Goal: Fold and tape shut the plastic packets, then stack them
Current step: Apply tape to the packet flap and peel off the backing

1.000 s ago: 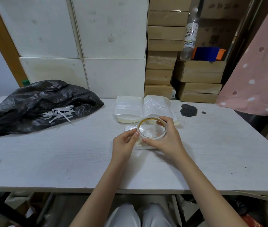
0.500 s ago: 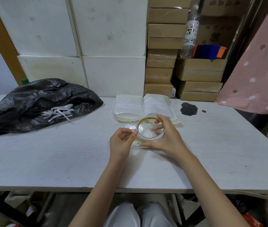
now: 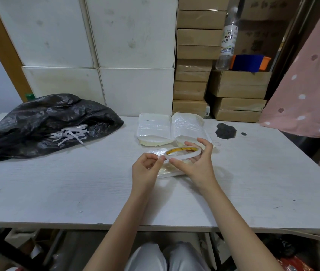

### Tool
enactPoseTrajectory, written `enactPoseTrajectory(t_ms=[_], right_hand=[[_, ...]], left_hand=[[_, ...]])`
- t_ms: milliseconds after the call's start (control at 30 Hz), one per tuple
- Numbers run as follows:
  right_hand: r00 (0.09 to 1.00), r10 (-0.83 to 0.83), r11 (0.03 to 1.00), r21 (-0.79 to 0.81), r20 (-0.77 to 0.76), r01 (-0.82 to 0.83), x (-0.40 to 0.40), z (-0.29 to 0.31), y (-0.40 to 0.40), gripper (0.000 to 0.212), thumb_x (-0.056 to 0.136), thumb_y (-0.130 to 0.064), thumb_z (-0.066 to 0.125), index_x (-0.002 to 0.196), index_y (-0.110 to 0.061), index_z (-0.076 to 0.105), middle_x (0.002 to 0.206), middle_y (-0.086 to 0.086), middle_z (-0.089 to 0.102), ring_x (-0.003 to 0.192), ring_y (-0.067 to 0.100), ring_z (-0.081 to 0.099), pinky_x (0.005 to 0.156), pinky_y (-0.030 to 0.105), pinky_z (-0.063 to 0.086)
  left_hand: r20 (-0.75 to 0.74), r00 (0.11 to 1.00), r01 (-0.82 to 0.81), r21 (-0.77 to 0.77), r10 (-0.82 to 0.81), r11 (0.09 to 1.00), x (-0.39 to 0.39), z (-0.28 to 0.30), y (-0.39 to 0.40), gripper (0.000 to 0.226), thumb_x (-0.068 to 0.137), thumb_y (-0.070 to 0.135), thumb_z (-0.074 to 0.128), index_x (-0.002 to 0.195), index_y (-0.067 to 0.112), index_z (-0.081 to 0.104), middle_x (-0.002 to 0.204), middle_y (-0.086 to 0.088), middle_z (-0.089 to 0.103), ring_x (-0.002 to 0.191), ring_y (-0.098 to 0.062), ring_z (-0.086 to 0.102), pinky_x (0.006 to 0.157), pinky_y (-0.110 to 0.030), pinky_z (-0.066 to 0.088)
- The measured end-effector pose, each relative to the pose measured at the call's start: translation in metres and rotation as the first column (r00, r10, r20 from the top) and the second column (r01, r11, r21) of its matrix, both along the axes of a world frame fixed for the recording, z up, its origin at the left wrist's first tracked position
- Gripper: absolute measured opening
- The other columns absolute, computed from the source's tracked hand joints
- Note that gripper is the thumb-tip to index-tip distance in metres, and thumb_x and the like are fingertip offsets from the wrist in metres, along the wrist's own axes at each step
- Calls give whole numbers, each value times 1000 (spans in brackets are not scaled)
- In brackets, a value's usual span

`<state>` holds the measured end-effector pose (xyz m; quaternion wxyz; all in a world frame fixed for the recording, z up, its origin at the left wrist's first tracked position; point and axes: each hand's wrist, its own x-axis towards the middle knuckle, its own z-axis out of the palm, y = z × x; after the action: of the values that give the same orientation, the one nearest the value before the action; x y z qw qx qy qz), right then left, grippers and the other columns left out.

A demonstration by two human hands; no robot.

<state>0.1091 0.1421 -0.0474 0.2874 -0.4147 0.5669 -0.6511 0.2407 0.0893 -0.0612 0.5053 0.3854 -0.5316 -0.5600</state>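
Observation:
My right hand (image 3: pixel 196 165) grips a roll of white tape (image 3: pixel 182 152) with a yellow inner core, held almost flat above the table. My left hand (image 3: pixel 146 168) pinches the roll's near-left edge with thumb and fingertips, at the tape end. Under both hands lies a clear plastic packet (image 3: pixel 171 173), mostly hidden. Behind it, two stacks of finished white packets stand side by side: the left stack (image 3: pixel 153 127) and the right stack (image 3: pixel 187 126).
A crumpled black plastic bag (image 3: pixel 45 122) with white paper strips (image 3: pixel 70 134) lies at the left of the white table (image 3: pixel 57 188). A dark blotch (image 3: pixel 225 131) marks the table at back right. Cardboard boxes (image 3: pixel 194 75), a bottle (image 3: pixel 226 42) and pink spotted cloth (image 3: pixel 309 85) stand behind.
The tape roll has tipped from facing me to lying nearly flat. My left fingers have closed onto its near-left edge. The view has shifted slightly downward.

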Motion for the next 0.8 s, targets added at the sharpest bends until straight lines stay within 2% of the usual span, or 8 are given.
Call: enactPoseTrajectory(t_ms=[167, 233, 367, 467, 533, 633, 700, 800], right_hand=[[991, -51, 999, 19, 125, 49, 8, -9, -6, 95, 38, -35, 94, 117, -26, 42, 126, 3, 50, 122, 17, 50, 106, 43, 41], [991, -47, 999, 22, 126, 44, 9, -7, -5, 91, 39, -40, 93, 116, -29, 46, 125, 5, 53, 121, 18, 51, 105, 43, 42], [998, -29, 1000, -2, 47, 29, 12, -2, -2, 83, 63, -15, 85, 126, -30, 32, 118, 1, 51, 112, 13, 57, 93, 24, 49], [992, -124, 992, -32, -5, 123, 18, -1, -5, 89, 66, -5, 82, 129, -20, 21, 106, -9, 46, 97, 3, 56, 77, 5, 44], [984, -178, 984, -30, 3, 178, 19, -1, -8, 87, 66, -4, 82, 128, -15, 22, 103, -12, 43, 94, -3, 50, 73, -1, 40], [979, -205, 979, -15, 15, 205, 22, -4, -9, 79, 67, -10, 83, 125, -13, 29, 100, -10, 50, 94, 6, 55, 78, 9, 45], [981, -194, 981, -24, -7, 194, 24, -8, -8, 80, 69, -11, 81, 125, -17, 24, 98, -9, 53, 95, 10, 58, 84, 21, 47], [980, -197, 980, -33, -18, 196, 27, -11, -7, 84, 71, -8, 78, 128, -17, 17, 87, -6, 56, 90, 10, 61, 88, 28, 49]], left_hand=[[9, 1000, 11, -7, -11, 1000, 0, 1, 1, 13, 83, 12, 69, 83, 5, 58, 81, -12, 71, 73, -10, 66, 66, -13, 47], [8, 1000, 14, -6, -14, 1000, 0, 1, 0, 14, 83, 13, 69, 82, 6, 58, 80, -11, 72, 73, -9, 66, 65, -11, 47], [18, 999, 28, 4, -28, 1000, 0, 3, 0, 14, 84, 14, 68, 79, 8, 56, 75, -10, 69, 69, -11, 62, 64, -14, 43], [50, 997, 56, 21, -57, 998, 1, 4, -2, 13, 84, 12, 68, 80, 4, 57, 77, -14, 68, 72, -14, 61, 65, -15, 43], [56, 995, 83, 30, -85, 996, 4, 6, -2, 14, 83, 10, 67, 82, 0, 59, 80, -14, 69, 74, -14, 62, 68, -16, 44], [41, 990, 132, 78, -135, 988, 11, 9, -6, 10, 84, 11, 66, 79, 5, 60, 72, 0, 69, 69, -6, 63, 68, -14, 46], [37, 985, 162, 125, -168, 979, 17, 10, -10, 11, 86, 14, 64, 77, 8, 62, 69, 5, 67, 71, -9, 62, 73, -21, 45], [56, 985, 155, 122, -163, 980, 22, 10, -11, 16, 87, 16, 63, 87, 2, 68, 89, -4, 70, 90, -18, 64, 85, -26, 44]])
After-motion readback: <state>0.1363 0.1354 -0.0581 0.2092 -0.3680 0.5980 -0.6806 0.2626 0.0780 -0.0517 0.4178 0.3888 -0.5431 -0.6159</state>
